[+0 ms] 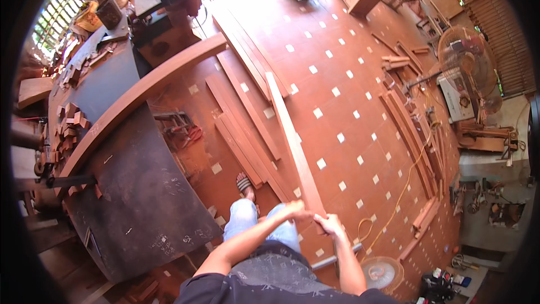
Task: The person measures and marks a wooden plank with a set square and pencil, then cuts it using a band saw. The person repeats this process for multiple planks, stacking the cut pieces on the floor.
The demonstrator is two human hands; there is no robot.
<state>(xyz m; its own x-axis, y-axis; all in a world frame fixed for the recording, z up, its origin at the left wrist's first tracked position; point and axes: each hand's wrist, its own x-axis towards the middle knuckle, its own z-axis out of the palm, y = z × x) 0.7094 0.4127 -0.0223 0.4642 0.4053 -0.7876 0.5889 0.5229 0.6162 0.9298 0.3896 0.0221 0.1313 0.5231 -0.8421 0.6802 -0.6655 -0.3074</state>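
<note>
A long, straight wooden plank (301, 163) slants away from me across the floor, its near end at my hands. My right hand (331, 225) is closed round that near end. On the plank's left edge, close beside the right hand, is my left hand (298, 211); it looks curled against the wood, though its fingers are slightly blurred. The plank's far tip overlaps other long boards (247, 50) lying on the floor. Several more reddish-brown boards (239, 141) lie left of the plank, near my sandalled foot (244, 183).
At left stands a dark worktable (152, 191) with a long curved wooden piece (140, 90) across it and small wood blocks (68, 121). More lumber (410, 141), a yellow cord (396, 214) and a standing fan (467, 59) are at right. Another fan (382, 275) sits near my right arm.
</note>
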